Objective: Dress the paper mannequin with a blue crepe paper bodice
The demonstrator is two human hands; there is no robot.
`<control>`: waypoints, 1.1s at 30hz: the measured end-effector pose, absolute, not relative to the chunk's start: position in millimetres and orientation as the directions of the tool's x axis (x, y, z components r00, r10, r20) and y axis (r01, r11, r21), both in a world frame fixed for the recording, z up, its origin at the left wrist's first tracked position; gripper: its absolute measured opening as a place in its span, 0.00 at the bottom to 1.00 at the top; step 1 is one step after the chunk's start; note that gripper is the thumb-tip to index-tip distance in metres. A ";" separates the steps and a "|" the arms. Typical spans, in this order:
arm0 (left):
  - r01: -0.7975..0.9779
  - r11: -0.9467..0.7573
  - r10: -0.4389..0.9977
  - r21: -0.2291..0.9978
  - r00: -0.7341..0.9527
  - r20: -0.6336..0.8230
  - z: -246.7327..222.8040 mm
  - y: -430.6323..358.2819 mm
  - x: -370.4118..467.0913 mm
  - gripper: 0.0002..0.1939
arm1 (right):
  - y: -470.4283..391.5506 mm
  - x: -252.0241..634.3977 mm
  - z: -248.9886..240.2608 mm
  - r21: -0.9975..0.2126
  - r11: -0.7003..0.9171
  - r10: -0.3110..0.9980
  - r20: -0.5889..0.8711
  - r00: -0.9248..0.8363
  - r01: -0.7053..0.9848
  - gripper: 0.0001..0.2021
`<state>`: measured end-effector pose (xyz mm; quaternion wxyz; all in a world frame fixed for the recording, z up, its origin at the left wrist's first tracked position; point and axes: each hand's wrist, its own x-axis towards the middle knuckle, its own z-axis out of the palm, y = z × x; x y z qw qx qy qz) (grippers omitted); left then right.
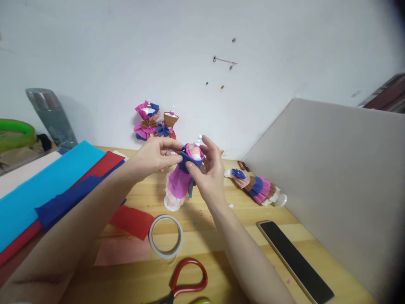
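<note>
A small white mannequin stands tilted on the table in a purple and pale pink paper dress, with a blue crepe paper band wrapped round its chest. On the band's left edge, my left hand pinches the blue paper between thumb and fingers. My right hand grips the mannequin's upper body from the right, its thumb pressed on the front of the band. The right fingertips behind the mannequin are partly hidden. A pink layer shows inside the blue at the top.
Two dressed mannequins stand by the wall; another mannequin lies at right. Crepe paper sheets fill the left. Nearer are a tape roll, red-handled scissors and a phone. A bottle stands at left, a white panel at right.
</note>
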<state>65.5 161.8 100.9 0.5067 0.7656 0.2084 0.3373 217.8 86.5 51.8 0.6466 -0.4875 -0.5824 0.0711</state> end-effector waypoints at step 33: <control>-0.292 -0.134 0.629 0.947 0.713 0.309 73.5 175.5 87.2 0.14 | 87.7 247.9 62.2 -0.893 0.435 0.891 0.407 0.199 -0.119 0.22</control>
